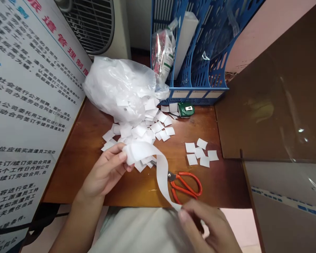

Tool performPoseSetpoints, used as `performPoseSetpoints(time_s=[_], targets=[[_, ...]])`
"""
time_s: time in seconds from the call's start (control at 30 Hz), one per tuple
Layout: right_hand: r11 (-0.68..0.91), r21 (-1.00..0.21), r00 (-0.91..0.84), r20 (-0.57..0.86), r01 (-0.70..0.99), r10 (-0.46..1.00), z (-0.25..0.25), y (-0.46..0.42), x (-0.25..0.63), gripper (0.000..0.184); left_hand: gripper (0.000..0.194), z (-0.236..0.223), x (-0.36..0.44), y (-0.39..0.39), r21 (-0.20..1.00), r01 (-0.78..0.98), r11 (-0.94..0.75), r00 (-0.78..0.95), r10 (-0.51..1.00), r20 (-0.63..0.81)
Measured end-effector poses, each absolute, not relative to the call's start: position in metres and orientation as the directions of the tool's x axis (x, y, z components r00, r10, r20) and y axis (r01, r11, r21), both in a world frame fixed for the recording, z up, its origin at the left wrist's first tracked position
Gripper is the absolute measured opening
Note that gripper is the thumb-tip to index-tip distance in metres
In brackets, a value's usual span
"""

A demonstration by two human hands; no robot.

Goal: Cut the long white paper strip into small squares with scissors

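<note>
A long white paper strip (162, 172) curves between my two hands above the wooden table (89, 147). My left hand (105, 172) is closed on the strip's upper, looped end. My right hand (202, 225) pinches its lower end near the table's front edge. Red-handled scissors (185, 186) lie on the table just beyond my right hand, partly hidden by the strip. A heap of small white paper squares (139, 128) spills from a clear plastic bag (118, 84) behind my left hand. Several more squares (200, 153) lie apart to the right.
A blue file rack (197, 52) holding a packet stands at the back, with a green tape measure (185, 109) in front of it. A printed board (23, 105) leans on the left, brown cardboard (274, 105) on the right, a fan (92, 24) behind.
</note>
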State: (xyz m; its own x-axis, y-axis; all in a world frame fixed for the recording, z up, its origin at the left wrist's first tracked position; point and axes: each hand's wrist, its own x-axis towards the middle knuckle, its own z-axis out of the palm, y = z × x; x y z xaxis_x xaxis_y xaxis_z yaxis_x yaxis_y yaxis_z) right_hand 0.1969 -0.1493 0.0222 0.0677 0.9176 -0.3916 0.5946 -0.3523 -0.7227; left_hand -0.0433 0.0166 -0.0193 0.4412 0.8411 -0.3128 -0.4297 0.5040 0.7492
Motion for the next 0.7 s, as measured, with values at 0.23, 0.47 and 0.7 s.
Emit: performPoseSetpoints(time_s=[0.23, 0.47, 0.7], targets=[[-0.263, -0.431, 0.094, -0.374, 0.863, 0.923, -0.026, -0.122, 0.234, 0.013, 0.015, -0.020, -0.056, 0.014, 0.822, -0.266, 0.503, 0.605, 0.751, -0.264], [-0.302, -0.271, 0.181, -0.395, 0.914, 0.901, -0.030, -0.113, 0.202, 0.022, 0.020, -0.024, -0.050, 0.016, 0.864, -0.200, 0.462, 0.643, 0.728, -0.240], [-0.256, -0.151, 0.217, -0.235, 0.955, 0.947, -0.030, -0.121, 0.204, 0.021, 0.011, -0.017, -0.043, 0.013, 0.838, -0.334, 0.432, 0.625, 0.767, -0.146]])
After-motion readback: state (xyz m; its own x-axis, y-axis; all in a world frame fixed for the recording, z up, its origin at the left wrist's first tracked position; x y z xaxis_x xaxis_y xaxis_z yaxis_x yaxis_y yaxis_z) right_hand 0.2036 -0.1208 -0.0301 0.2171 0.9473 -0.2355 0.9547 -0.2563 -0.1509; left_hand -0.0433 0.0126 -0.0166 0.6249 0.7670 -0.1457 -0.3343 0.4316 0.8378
